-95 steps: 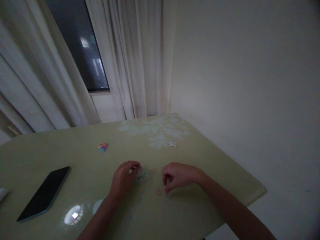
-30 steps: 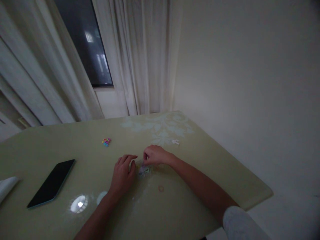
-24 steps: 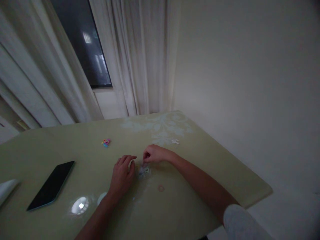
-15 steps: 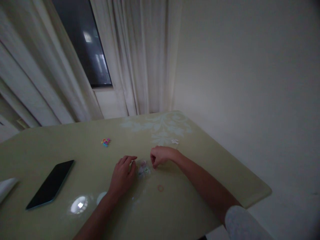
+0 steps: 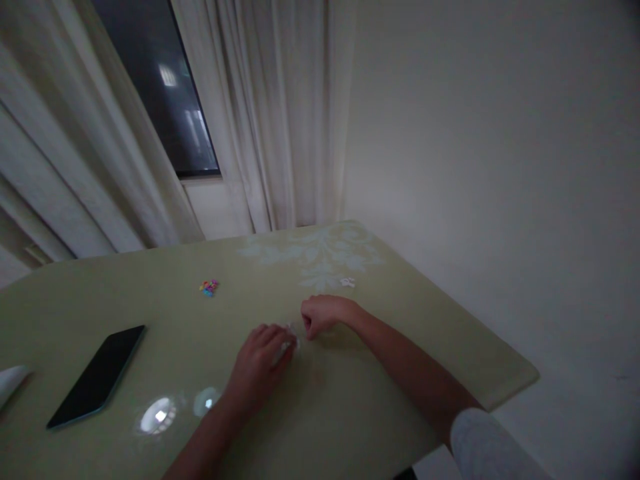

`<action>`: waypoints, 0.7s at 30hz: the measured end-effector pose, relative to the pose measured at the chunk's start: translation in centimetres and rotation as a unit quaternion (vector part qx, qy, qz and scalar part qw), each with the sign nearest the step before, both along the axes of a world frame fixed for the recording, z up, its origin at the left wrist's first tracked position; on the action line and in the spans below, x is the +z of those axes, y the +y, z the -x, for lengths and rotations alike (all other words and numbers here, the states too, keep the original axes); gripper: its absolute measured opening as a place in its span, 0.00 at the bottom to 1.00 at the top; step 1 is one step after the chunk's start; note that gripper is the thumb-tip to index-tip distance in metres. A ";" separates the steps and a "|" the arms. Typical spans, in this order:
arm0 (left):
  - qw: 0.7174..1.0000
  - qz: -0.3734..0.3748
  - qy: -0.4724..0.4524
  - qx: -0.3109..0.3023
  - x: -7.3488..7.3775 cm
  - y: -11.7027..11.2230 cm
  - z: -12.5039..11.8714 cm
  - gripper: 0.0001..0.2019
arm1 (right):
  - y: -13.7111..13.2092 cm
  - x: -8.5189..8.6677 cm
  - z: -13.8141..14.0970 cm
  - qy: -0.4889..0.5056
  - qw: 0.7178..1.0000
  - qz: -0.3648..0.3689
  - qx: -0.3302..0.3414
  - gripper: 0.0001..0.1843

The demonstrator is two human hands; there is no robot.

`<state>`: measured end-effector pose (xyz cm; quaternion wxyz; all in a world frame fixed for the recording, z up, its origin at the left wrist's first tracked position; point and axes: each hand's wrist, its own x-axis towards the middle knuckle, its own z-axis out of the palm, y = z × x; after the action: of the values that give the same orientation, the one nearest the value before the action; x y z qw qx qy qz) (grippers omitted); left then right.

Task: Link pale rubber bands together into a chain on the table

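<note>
My left hand (image 5: 263,357) lies over a small clear plastic bag (image 5: 291,333), its fingers curled down around it and covering most of it. Whatever the bag contains is hidden now. Just to the right, my right hand (image 5: 321,315) is closed with the fingertips pointing down at the table, close to the bag's right side. What its fingers hold, if anything, cannot be made out. Beyond the right hand lies a little cluster of white pieces (image 5: 347,283). A small heap of multicoloured pieces (image 5: 209,287) sits farther left.
A dark tablet or phone (image 5: 97,377) lies flat on the left of the pale green table (image 5: 165,300). At the far left edge is a white object (image 5: 11,381), partly cut off. A wall (image 5: 475,200) borders the table's right side, and curtains (image 5: 285,133) hang behind.
My left hand has moved right and its fingers have closed over the bag, hiding the printed or coloured bits seen before. The orange ring near the hands is now only a faint smear.
</note>
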<state>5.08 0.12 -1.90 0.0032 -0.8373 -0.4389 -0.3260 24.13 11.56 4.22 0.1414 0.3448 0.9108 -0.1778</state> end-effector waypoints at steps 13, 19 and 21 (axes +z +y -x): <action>0.937 0.347 0.016 -0.027 0.7 -2.2 -3.8 0.13 | -2.8 4.4 -0.4 0.101 0.993 0.022 0.051 0.08; 0.935 0.354 0.009 -0.029 0.3 -2.5 -3.0 0.07 | -3.6 5.5 -0.6 0.143 0.987 0.034 0.068 0.06; 0.938 0.340 -0.036 -0.058 0.4 -2.5 -2.8 0.06 | -3.4 5.8 -1.0 0.161 0.985 0.018 0.059 0.05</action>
<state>7.93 -2.39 -1.53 -0.3163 -0.8000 -0.4742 -0.1871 25.11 8.12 9.97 0.0097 0.2552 0.9369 -0.2387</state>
